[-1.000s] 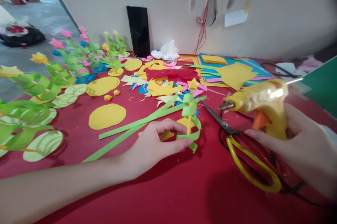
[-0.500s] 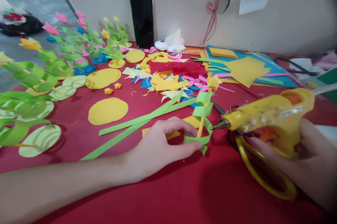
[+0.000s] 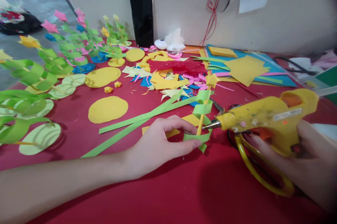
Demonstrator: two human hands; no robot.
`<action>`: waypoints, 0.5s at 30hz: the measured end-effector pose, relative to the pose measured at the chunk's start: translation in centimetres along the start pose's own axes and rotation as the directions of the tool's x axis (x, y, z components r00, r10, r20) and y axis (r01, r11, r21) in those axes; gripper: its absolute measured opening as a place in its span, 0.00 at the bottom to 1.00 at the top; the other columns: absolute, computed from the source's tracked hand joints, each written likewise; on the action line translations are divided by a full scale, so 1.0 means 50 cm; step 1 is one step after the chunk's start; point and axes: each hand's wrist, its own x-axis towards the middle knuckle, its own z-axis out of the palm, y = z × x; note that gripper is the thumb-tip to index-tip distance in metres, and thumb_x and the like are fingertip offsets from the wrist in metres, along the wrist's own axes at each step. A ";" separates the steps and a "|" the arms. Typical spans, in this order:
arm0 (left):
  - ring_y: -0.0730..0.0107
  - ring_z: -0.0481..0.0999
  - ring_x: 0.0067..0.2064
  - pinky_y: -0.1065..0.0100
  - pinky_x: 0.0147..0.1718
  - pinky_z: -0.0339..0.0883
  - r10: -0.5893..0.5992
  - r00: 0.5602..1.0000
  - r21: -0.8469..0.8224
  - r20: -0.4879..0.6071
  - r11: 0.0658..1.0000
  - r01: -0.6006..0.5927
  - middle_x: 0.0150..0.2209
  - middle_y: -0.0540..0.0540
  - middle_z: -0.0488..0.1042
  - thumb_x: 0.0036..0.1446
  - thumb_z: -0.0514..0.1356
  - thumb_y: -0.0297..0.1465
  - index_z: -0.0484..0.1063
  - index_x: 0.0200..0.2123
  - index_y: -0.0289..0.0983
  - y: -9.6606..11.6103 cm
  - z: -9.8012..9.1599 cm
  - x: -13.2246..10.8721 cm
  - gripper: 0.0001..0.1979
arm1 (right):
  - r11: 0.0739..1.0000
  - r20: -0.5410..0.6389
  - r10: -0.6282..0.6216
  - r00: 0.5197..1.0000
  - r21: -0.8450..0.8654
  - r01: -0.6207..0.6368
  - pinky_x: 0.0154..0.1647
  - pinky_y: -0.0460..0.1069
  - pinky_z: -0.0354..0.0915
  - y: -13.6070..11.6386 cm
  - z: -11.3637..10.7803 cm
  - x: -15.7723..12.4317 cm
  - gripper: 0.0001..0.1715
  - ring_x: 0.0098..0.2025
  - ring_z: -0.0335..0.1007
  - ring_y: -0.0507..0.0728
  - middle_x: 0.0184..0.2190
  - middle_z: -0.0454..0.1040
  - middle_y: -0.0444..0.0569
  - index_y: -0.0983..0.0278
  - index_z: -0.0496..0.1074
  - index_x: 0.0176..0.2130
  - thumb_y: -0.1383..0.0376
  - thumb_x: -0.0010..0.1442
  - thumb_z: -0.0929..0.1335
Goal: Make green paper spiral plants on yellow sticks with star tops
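Observation:
Between the thumb and fingers of my left hand point(image 3: 163, 139) is a paper flower stem: a thin yellow stick point(image 3: 200, 123) wound with a curling green paper strip point(image 3: 202, 109). A small folded yellow star point(image 3: 212, 80) tops it, and it stands nearly upright. My right hand point(image 3: 310, 160) is closed round the handle of a yellow hot glue gun point(image 3: 252, 115). The metal nozzle point(image 3: 213, 124) points left, its tip at the lower stick, just above my left fingertips. Scissors with yellow handles point(image 3: 263, 168) lie under the glue gun, partly hidden by it.
Finished paper flowers point(image 3: 31, 73) stand at the left. Yellow paper discs point(image 3: 107, 109) and two crossed green strips point(image 3: 137, 122) lie beside my left arm. Colourful scraps point(image 3: 171, 80) cover the middle back. A black phone point(image 3: 142, 15) leans on the wall; blue sheets point(image 3: 279, 73) lie back right.
The glue gun has moved left in my right hand, bringing its nozzle from beside the green strip to the stick. My left hand has stayed almost still.

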 end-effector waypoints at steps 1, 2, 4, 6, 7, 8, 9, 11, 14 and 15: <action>0.71 0.70 0.39 0.70 0.41 0.62 -0.003 1.000 0.002 -0.003 1.000 0.003 0.33 0.54 0.73 0.45 0.64 0.35 0.72 0.29 0.41 0.000 0.000 0.000 0.07 | 1.000 0.002 -0.004 1.000 0.001 0.004 0.12 0.43 0.47 0.000 -0.001 0.000 0.24 0.13 0.47 0.46 0.13 0.51 0.37 0.61 0.51 0.21 0.50 0.49 0.66; 0.71 0.70 0.39 0.70 0.41 0.62 -0.003 1.000 0.004 -0.004 1.000 0.003 0.33 0.54 0.73 0.45 0.64 0.35 0.72 0.29 0.41 0.000 0.001 0.001 0.07 | 1.000 -0.005 -0.011 1.000 0.002 0.011 0.12 0.43 0.47 -0.001 -0.001 0.000 0.24 0.13 0.47 0.46 0.13 0.50 0.36 0.61 0.51 0.20 0.50 0.49 0.66; 0.71 0.70 0.39 0.70 0.41 0.62 0.004 1.000 0.004 -0.005 1.000 -0.004 0.33 0.54 0.73 0.45 0.64 0.36 0.72 0.29 0.41 0.000 0.002 0.002 0.07 | 1.000 -0.002 -0.024 1.000 0.005 0.024 0.12 0.42 0.47 -0.002 -0.002 0.002 0.24 0.13 0.48 0.46 0.13 0.51 0.37 0.61 0.51 0.20 0.51 0.49 0.66; 0.71 0.70 0.39 0.70 0.41 0.63 0.008 1.000 0.005 -0.003 1.000 -0.008 0.33 0.54 0.73 0.45 0.64 0.36 0.72 0.29 0.41 -0.001 0.003 0.002 0.07 | 1.000 0.004 -0.026 1.000 0.006 0.026 0.12 0.42 0.48 -0.002 -0.003 0.004 0.23 0.13 0.49 0.46 0.13 0.52 0.37 0.61 0.52 0.21 0.51 0.51 0.65; 0.71 0.70 0.39 0.70 0.41 0.63 0.009 1.000 0.013 -0.006 1.000 -0.009 0.33 0.54 0.73 0.45 0.64 0.36 0.72 0.29 0.41 -0.001 0.003 0.003 0.07 | 1.000 0.009 -0.023 1.000 0.004 0.023 0.12 0.42 0.48 -0.002 -0.003 0.005 0.23 0.13 0.49 0.46 0.13 0.52 0.37 0.61 0.52 0.21 0.51 0.51 0.65; 0.71 0.70 0.39 0.70 0.41 0.63 0.009 1.000 0.015 -0.005 1.000 -0.009 0.33 0.54 0.73 0.45 0.64 0.36 0.72 0.29 0.41 -0.002 0.003 0.003 0.07 | 1.000 0.006 -0.023 1.000 0.001 0.023 0.12 0.42 0.48 -0.001 -0.002 0.005 0.22 0.13 0.49 0.46 0.13 0.52 0.37 0.61 0.52 0.21 0.51 0.52 0.64; 0.71 0.70 0.38 0.70 0.40 0.63 0.011 1.000 0.015 -0.005 1.000 -0.011 0.33 0.54 0.73 0.46 0.64 0.36 0.72 0.29 0.41 -0.002 0.002 0.003 0.07 | 1.000 0.006 -0.026 1.000 -0.004 0.026 0.12 0.42 0.48 -0.001 -0.002 0.006 0.22 0.13 0.49 0.46 0.13 0.52 0.37 0.61 0.52 0.21 0.51 0.52 0.64; 0.71 0.71 0.38 0.70 0.39 0.64 0.015 1.000 0.008 0.001 1.000 -0.015 0.33 0.54 0.73 0.46 0.64 0.37 0.72 0.30 0.41 -0.003 0.001 0.002 0.07 | 0.999 -0.005 -0.039 0.999 -0.009 0.039 0.12 0.42 0.48 0.000 -0.001 0.006 0.23 0.13 0.49 0.46 0.13 0.52 0.37 0.61 0.52 0.21 0.51 0.52 0.65; 0.70 0.71 0.37 0.71 0.36 0.65 0.017 1.000 -0.009 0.007 1.000 -0.017 0.34 0.53 0.73 0.46 0.63 0.37 0.73 0.30 0.41 -0.005 0.000 0.001 0.08 | 0.998 -0.019 -0.057 0.998 -0.015 0.057 0.12 0.42 0.46 0.002 -0.002 0.004 0.23 0.13 0.48 0.46 0.13 0.51 0.37 0.61 0.50 0.21 0.52 0.52 0.65; 0.70 0.72 0.37 0.71 0.35 0.65 0.018 1.000 -0.010 0.009 1.000 -0.018 0.34 0.53 0.73 0.46 0.64 0.37 0.73 0.30 0.41 -0.005 0.000 0.000 0.08 | 0.998 -0.022 -0.058 0.998 -0.017 0.058 0.12 0.42 0.46 0.003 -0.003 0.004 0.24 0.13 0.48 0.46 0.13 0.50 0.37 0.61 0.50 0.20 0.52 0.52 0.65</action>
